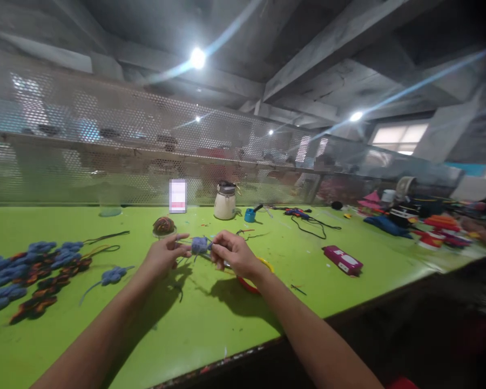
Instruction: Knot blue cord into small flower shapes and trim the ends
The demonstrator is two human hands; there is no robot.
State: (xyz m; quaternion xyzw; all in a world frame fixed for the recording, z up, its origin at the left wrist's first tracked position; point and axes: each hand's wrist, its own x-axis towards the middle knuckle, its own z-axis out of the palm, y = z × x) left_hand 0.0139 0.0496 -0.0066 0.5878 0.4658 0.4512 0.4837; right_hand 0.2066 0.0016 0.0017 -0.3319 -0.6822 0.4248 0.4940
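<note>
A small blue-purple knotted yarn piece hangs between my two hands above the green table. My right hand is closed in a pinch on the right end of this piece. On the other side, my left hand has its thumb and fingers drawn together on a thin strand running to the piece. Under my right wrist lie scissors with red and yellow handles, partly hidden. Just beyond my left hand is a ball of multicoloured yarn. A blue yarn flower lies left of my left forearm.
Strips of blue and dark orange yarn flowers spread over the table's left side. At the back stand a cream jug, a small blue pot and a glue gun with cord. A purple-red case lies right; colourful knitted items lie farther right.
</note>
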